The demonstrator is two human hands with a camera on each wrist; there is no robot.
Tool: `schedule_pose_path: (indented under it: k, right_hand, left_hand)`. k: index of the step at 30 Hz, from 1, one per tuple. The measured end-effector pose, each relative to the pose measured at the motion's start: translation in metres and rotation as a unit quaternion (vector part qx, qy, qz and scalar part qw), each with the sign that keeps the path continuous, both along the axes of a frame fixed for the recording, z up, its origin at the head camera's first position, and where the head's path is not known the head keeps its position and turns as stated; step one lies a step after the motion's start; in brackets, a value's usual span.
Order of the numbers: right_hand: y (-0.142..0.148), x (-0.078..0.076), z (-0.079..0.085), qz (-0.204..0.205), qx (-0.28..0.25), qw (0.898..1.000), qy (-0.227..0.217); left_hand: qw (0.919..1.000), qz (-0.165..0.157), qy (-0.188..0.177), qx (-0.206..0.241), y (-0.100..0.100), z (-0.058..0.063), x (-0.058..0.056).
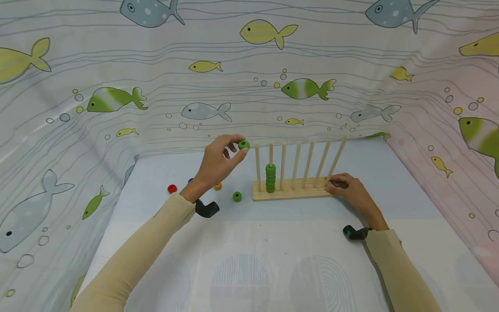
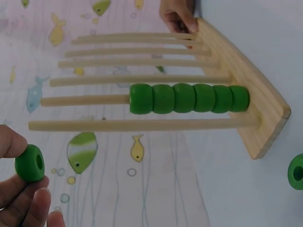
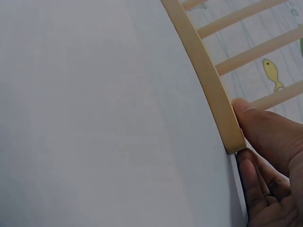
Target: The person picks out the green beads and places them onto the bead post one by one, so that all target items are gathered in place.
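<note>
My left hand (image 1: pixel 218 158) pinches a green bead (image 1: pixel 244 144) between thumb and fingers, just left of the top of the leftmost peg (image 1: pixel 257 168). In the left wrist view the held bead (image 2: pixel 29 163) shows its hole and stands apart from the peg. Several green beads (image 1: pixel 270 178) are stacked on the second peg of a wooden peg rack, whose base (image 1: pixel 288 190) rests on the table. At the rack's right end, my right hand (image 1: pixel 352 193) holds the base. The right wrist view shows its thumb above the base's end (image 3: pixel 234 139) and fingers beside it.
A loose green bead (image 1: pixel 237 196) lies left of the rack. Farther left are a red bead (image 1: pixel 172 188), an orange bead (image 1: pixel 218 186) and a blue bead (image 1: pixel 190 180), the last partly hidden by my left arm. A fish-printed curtain (image 1: pixel 241 91) stands behind the table.
</note>
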State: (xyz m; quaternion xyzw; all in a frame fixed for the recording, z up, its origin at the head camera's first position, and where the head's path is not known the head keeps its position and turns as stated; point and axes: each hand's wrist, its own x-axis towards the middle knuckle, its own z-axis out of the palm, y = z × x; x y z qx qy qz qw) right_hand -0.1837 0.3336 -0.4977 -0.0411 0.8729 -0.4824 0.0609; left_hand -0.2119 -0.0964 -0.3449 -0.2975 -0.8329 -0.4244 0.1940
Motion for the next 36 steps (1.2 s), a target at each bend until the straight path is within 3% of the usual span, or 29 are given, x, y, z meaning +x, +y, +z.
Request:
schedule_pose_path:
  k: [10, 20, 28, 33, 36]
  right_hand:
    - [0.0, 0.002, 0.002, -0.001, -0.003, 1.0, -0.001]
    - [0.001, -0.001, -0.002, -0.004, 0.003, 1.0, 0.002]
    - [0.002, -0.001, 0.0, -0.001, 0.0, 1.0, 0.0]
    - [-0.008, 0.01, 0.025, 0.009, -0.007, 1.0, -0.004]
    - [-0.01, 0.011, 0.028, 0.009, -0.012, 1.0, -0.006]
  left_hand:
    - [0.9997, -0.021, 0.016, 0.001, 0.016, 0.012, -0.004]
    - [0.9988, -0.04, 0.024, 0.014, 0.03, 0.017, -0.005]
    - [0.9989, -0.043, 0.018, -0.001, 0.042, 0.02, -0.007]
    - [0.9985, -0.051, 0.017, -0.006, 0.047, 0.021, -0.007]
    - [0.9981, -0.057, 0.021, -0.007, 0.049, 0.021, -0.008]
